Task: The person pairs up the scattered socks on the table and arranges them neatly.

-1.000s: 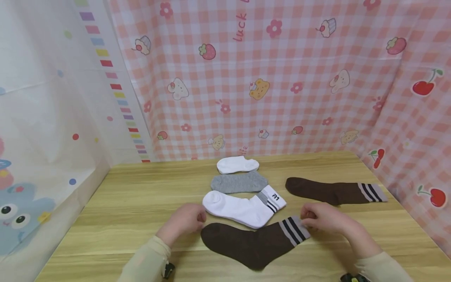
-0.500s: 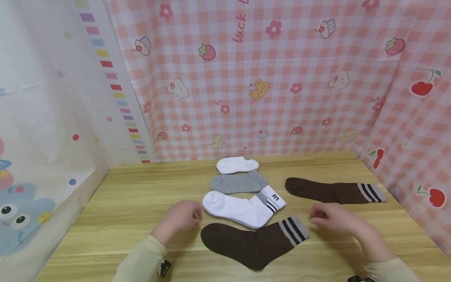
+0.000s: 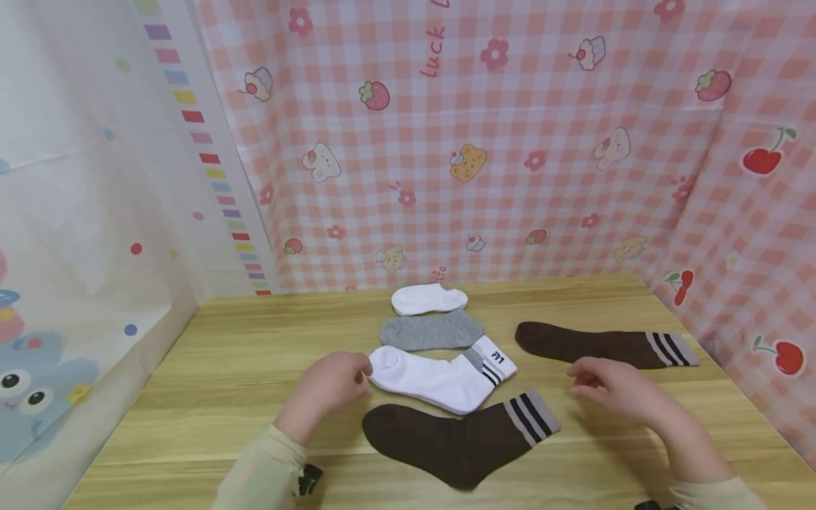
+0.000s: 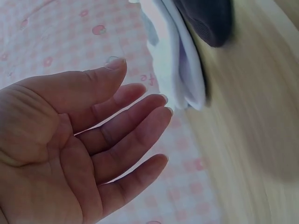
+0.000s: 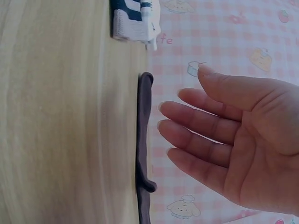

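My left hand (image 3: pixel 331 382) hovers by the toe of a white sock (image 3: pixel 427 379) with black cuff stripes; the left wrist view shows its fingers loosely bent and holding nothing. Nearest me lies a dark brown sock (image 3: pixel 446 439) with a grey, black-striped cuff, flat and bent at the heel. My right hand (image 3: pixel 618 386) is over the table just in front of a second dark brown sock (image 3: pixel 567 340), hiding part of its lower edge. In the right wrist view the right hand's fingers (image 5: pixel 201 130) are relaxed with nothing between them.
Behind the white striped sock lie a grey sock (image 3: pixel 433 331) and a low white sock (image 3: pixel 427 299), in a column. The wooden table (image 3: pixel 242 340) meets a pink checked curtain (image 3: pixel 408 142) at the back. Patterned cloth also hangs at both sides.
My right hand has left the near brown sock's cuff and moved right and slightly away from me. My left hand has shifted up from its toe toward the white sock. The socks stay put.
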The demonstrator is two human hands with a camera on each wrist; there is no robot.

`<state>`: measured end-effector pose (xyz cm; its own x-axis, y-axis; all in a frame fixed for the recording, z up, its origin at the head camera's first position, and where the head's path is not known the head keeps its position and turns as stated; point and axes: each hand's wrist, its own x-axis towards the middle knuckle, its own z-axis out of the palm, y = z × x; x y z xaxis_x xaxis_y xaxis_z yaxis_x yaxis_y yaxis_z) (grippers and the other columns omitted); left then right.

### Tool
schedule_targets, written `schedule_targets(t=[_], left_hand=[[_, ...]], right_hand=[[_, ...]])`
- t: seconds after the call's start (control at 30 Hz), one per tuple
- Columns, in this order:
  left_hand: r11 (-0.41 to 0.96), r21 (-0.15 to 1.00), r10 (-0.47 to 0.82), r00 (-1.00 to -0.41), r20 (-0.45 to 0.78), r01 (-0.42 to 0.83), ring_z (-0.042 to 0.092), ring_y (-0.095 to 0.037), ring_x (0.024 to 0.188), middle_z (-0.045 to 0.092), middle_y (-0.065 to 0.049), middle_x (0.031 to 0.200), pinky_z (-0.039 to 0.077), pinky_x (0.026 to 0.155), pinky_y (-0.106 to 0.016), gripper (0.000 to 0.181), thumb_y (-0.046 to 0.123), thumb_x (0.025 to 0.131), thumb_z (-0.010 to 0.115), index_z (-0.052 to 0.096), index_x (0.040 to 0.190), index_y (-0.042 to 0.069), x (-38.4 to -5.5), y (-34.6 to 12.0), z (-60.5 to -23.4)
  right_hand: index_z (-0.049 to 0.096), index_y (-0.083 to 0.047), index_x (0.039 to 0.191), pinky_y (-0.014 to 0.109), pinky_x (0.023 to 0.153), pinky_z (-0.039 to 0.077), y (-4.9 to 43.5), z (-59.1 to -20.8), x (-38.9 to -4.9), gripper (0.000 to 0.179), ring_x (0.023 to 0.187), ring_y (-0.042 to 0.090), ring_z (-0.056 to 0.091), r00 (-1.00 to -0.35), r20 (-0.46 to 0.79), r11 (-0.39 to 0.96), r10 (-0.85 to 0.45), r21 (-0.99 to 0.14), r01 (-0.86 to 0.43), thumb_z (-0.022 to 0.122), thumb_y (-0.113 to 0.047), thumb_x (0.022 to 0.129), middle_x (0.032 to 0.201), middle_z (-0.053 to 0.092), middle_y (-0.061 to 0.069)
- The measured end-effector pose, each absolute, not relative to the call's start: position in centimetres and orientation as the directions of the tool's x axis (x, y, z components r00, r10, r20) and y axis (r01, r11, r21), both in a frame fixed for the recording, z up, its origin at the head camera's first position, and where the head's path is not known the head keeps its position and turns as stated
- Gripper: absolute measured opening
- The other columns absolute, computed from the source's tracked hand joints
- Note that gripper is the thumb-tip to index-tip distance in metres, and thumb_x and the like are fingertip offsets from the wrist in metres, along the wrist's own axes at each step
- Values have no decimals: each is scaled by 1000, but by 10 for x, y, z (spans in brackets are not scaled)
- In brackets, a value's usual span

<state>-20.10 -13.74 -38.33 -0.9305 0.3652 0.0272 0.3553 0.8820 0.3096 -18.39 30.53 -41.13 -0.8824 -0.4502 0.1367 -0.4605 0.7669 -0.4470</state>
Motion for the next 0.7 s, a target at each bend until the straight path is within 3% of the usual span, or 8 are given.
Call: schedule_targets(t=[0.3,0.7], left_hand=[[881,254,384,-916,114,400,63,-22,79,66,-4,84,51,68,-42,21,10,76,76,70,96,8,-194,-124,-377],[853,249,418,-886,200,458,65,-24,85,69,-6,89,52,74,-42,26,14,80,80,70,103,5,-190,-105,-375]], right_hand=[[68,-5,109,40,76,54,307,-406,-179,21,87,18,66,-907,171,807,-385,-415,-420,72,-16,91,94,68,-7],[69,-3,107,49,81,52,308,-402,-177,20,93,28,66,-912,226,819,-341,-405,-406,74,-11,88,99,70,5]])
